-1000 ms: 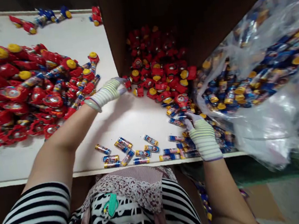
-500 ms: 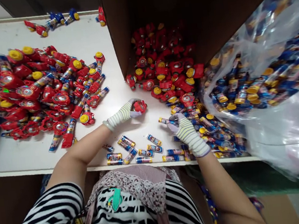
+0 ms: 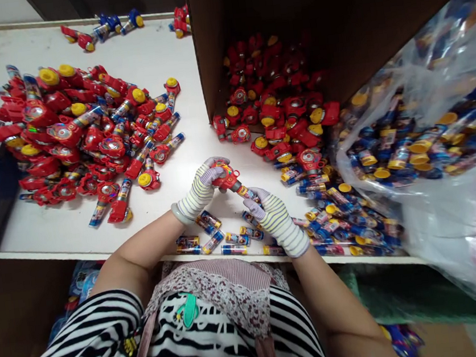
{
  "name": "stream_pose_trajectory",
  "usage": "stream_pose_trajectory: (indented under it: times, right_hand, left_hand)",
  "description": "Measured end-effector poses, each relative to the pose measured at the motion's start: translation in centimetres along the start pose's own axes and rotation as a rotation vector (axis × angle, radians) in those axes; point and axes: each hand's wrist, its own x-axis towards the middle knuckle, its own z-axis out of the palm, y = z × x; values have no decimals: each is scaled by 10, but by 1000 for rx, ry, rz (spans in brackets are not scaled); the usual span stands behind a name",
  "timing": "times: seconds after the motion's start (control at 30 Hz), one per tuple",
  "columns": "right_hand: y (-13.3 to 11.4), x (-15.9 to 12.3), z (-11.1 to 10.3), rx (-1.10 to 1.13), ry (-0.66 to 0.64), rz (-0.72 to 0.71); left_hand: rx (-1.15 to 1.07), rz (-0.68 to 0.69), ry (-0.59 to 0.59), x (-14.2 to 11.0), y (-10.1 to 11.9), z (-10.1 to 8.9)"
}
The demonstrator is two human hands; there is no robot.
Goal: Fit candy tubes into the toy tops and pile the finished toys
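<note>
White table [image 3: 150, 51] — left hand [image 3: 199, 194] and right hand [image 3: 275, 220], fingers [image 3: 209, 173] pinching a red toy [image 3: 227, 178].

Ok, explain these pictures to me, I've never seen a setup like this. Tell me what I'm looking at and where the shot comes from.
There is no machine here. This is one view from a camera worn on a person's head, looking forward and down, so the striped top at the bottom is the wearer's own. The hands are theirs too, both in striped knit gloves. The left hand grips a red plastic toy by its round red end, and the right hand holds its printed tube end. On the white table lie a heap of similar red toys and loose printed tubes. To the right, a cardboard box holds more red toys, and a clear plastic bag holds yellow-capped tubes.
</note>
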Motion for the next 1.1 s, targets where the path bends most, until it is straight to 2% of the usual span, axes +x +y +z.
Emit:
stream_pose_trajectory:
  times: [0.13, 0.2, 0.27, 0.33, 0.4, 0.47, 0.53, 0.57, 0.6, 0.67, 0.7, 0.73, 0.77, 0.9, 0.93, 1.0, 1.03, 1.07, 1.1]
  right_hand:
    - [-2, -4, -1, -234, 23, -44]
    - [-4, -6, -4, -253, -6, -66]
    - [-8, -9, -5, -188, -47, -72]
    - [-12, -15, 0, 4, -52, -17]
    - [-16, -20, 10, 325, -84, 103]
    - [-19, -23, 21, 659, -252, 215]
    - [-21, -22, 25, 828, -409, 273]
    - [-21, -19, 24, 809, -406, 277]
    - [-22, -16, 22, 721, -341, 266]
    - [-23, -11, 15, 429, -122, 221]
    - [-25, -10, 12, 308, -45, 201]
    - [-27, -10, 11, 257, -21, 195]
    - [-29, -12, 12, 294, -47, 210]
    - [-40, -24, 33, 883, -351, 348]
    - [-41, -24, 38, 962, -400, 353]
    - [-35, -17, 38, 937, -418, 283]
    - [-28, -12, 33, 848, -376, 224]
    - [-18, -6, 23, 719, -302, 168]
    - [-6, -1, 9, 559, -216, 123]
  left_hand:
    - [84, 151, 76, -5, -4, 4]
    - [126, 150, 14, -6, -2, 5]
    - [161, 99, -98, -7, 2, 4]
    - [182, 84, -159, -6, 8, 3]
    - [179, 131, -172, -7, 13, 1]
    - [193, 181, -213, -7, 19, -1]
    - [253, 193, -268, -8, 25, -2]
    - [288, 183, -261, -9, 27, -2]
    - [311, 165, -222, -9, 28, -2]
    - [312, 112, -97, -10, 26, -2]
    - [298, 84, -49, -11, 24, -2]
    - [274, 70, -29, -12, 20, -2]
    - [242, 74, -33, -13, 16, -2]
    - [139, 137, -116, -19, 1, -6]
    - [152, 129, -137, -18, 1, -9]
    - [255, 107, -153, -9, 10, -23]
    - [337, 123, -110, 0, 20, -35]
    - [436, 173, -19, 13, 34, -51]
    - [547, 262, 124, 27, 51, -71]
